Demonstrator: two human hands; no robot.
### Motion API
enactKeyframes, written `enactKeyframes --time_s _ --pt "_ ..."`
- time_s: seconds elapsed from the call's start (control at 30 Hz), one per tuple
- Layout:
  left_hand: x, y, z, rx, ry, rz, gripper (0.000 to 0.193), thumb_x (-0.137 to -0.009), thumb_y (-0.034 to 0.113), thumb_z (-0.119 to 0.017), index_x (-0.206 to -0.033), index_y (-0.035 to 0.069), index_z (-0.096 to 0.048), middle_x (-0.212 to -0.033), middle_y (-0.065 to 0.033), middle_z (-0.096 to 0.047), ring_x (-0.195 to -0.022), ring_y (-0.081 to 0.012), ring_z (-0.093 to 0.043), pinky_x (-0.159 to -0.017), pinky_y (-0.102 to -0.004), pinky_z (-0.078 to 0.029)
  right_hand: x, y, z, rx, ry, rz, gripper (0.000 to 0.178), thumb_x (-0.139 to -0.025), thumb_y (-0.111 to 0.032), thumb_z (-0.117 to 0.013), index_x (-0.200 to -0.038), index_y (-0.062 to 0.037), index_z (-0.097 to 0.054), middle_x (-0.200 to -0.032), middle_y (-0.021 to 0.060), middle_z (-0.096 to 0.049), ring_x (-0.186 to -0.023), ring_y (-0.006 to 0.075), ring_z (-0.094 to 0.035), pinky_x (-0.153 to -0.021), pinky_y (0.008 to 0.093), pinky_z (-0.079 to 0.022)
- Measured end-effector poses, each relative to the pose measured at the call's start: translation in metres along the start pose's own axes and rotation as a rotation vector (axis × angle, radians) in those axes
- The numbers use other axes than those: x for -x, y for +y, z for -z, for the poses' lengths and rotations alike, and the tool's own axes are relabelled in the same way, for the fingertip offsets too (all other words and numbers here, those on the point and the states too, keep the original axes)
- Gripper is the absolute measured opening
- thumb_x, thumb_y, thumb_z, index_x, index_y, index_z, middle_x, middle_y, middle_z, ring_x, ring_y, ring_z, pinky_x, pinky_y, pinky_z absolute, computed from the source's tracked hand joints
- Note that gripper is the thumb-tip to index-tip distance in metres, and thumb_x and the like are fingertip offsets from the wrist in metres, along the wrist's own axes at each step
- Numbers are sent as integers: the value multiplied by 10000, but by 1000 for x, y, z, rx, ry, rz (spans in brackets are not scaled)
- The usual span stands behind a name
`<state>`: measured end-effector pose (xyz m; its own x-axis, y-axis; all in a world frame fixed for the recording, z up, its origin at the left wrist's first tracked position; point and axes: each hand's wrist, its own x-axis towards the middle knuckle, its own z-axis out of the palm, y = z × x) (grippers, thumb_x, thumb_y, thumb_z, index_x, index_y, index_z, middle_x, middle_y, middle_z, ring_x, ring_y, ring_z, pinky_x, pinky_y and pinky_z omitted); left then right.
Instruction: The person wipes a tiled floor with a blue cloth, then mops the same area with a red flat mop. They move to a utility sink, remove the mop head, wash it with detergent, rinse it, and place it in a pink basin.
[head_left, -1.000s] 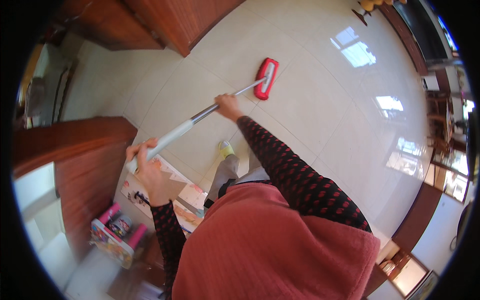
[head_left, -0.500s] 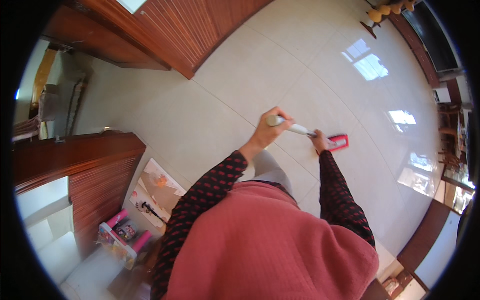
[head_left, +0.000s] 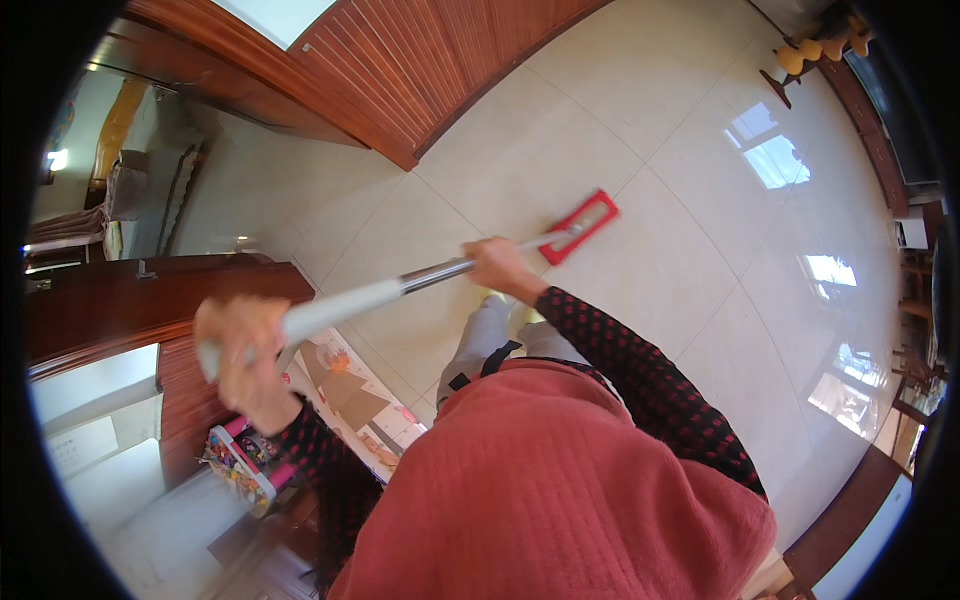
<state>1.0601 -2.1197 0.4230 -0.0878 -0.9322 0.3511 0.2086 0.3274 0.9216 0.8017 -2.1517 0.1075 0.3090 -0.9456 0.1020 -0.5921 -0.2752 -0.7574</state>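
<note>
A mop with a red rectangular frame head (head_left: 598,208) and a white and silver handle (head_left: 345,306) slants across the view. My left hand (head_left: 250,345), somewhat blurred, wraps round the white grip at its upper end, on the left. Farther down the pole, my right hand (head_left: 497,266) is closed on the silver part, close to the head. The red head lies on the pale tiled floor (head_left: 640,300), beyond my feet.
Ribbed reddish wood panelling (head_left: 420,70) juts in at the far left, its corner near the mop's path. On the left are an open wooden door (head_left: 180,300), a printed mat (head_left: 350,390) and a basket of small items (head_left: 240,465). A dark screen (head_left: 895,120) stands at the far right.
The mop head has swung left and away from me. My left hand has moved well to the left with the handle's end, and my right hand has shifted left too.
</note>
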Motion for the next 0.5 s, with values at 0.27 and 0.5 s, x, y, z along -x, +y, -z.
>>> enactKeyframes --time_s 0.27,0.5 --pt "58 41 74 -386 212 -232 261 -898 245 -611 -787 118 -412 -590 -56 -460 -538 -179 -450 -628 -387 -401 -150 -87 -112 -65 -208 318 129 -747 -220 -674 -805 -112 -631 -800 96 -669 -803 321 -658 -739 446 -511" --pt "17 -31 127 -483 303 -77 314 -903 293 -638 -792 135 -390 -645 -33 -442 -666 -164 -451 -911 -464 -419 -244 -66 -173 -83 -274 305 179 -696 -207 -682 -841 -114 -634 -841 68 -687 -875 279 -666 -805 420 -480"
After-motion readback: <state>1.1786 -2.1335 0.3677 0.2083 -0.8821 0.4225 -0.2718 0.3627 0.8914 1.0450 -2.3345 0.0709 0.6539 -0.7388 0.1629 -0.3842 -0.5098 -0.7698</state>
